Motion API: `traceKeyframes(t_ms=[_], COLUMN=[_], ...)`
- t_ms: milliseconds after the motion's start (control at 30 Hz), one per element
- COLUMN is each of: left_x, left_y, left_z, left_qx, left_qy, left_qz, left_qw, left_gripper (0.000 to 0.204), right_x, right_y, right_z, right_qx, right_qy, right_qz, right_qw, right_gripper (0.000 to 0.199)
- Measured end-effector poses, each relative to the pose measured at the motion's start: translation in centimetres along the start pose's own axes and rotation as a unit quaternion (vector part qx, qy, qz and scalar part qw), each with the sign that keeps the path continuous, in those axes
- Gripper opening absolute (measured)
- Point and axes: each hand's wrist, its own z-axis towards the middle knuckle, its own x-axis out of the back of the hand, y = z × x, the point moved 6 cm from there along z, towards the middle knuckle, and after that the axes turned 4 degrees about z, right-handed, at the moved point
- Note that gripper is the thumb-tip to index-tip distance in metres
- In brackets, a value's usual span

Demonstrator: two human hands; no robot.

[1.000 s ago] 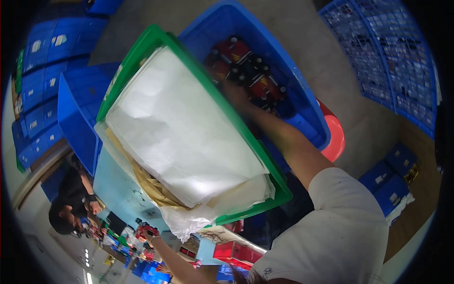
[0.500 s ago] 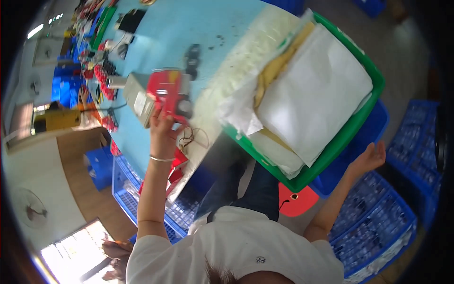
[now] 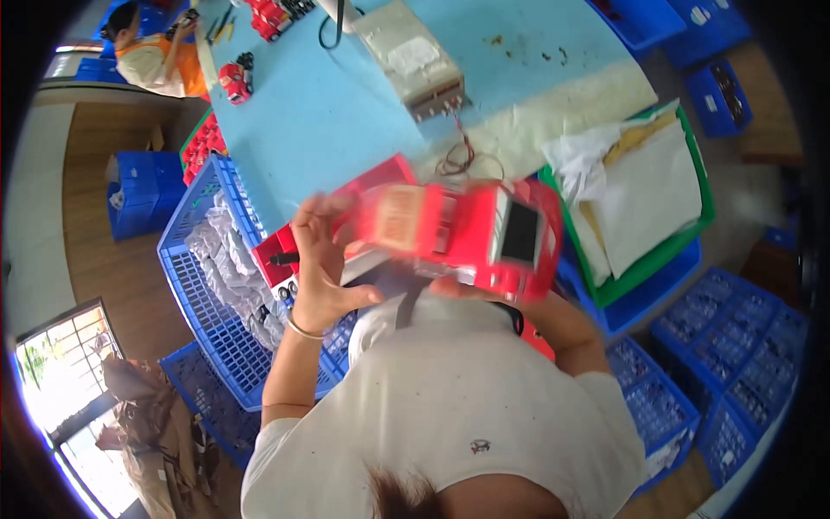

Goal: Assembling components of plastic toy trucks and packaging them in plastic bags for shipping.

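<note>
While blurred, red toy truck [image 3: 467, 229] rests between both hands.

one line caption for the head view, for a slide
Both hands, left hand and right hand, hold a red toy car above a blue crate.

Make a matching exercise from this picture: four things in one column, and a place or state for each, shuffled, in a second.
Things:
1. red toy vehicle
2. green tray
3. grey metal box
4. blue crate

Places or states:
A. holds white sheets, to the person's right
B. full of clear bagged parts, to the person's left
C. held up between the left hand and the right hand
D. rests on the light blue table, wires trailing from it

Pairs: 1-C, 2-A, 3-D, 4-B
</note>
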Motion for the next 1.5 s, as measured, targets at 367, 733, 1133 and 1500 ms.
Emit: traceKeyframes(t_ms=[367, 733, 1133, 1500], left_x=[14.4, 14.1, 6.5, 4.2], left_y=[-2.4, -3.2, -3.5, -4.1], left_z=[-5.0, -1.8, -0.1, 1.3], left_qx=[0.005, 0.029, 0.239, 0.225], left_qy=[0.214, 0.281, 0.033, 0.028], left_qz=[0.083, -0.136, -0.443, -0.385], left_qw=[0.973, 0.95, 0.864, 0.895], left_gripper=[0.088, 0.068, 0.046, 0.05], right_x=[6.3, 11.5, -10.5, -10.2], right_y=[17.9, 23.0, -2.9, -3.1], right_z=[11.5, 11.8, 5.1, 4.7], right_qx=[-0.078, -0.068, 0.152, 0.321], right_qy=[0.112, 0.248, 0.03, 0.059], right_qz=[-0.438, -0.096, -0.227, -0.406], right_qw=[0.889, 0.961, 0.961, 0.854], right_gripper=[0.03, 0.031, 0.021, 0.02])
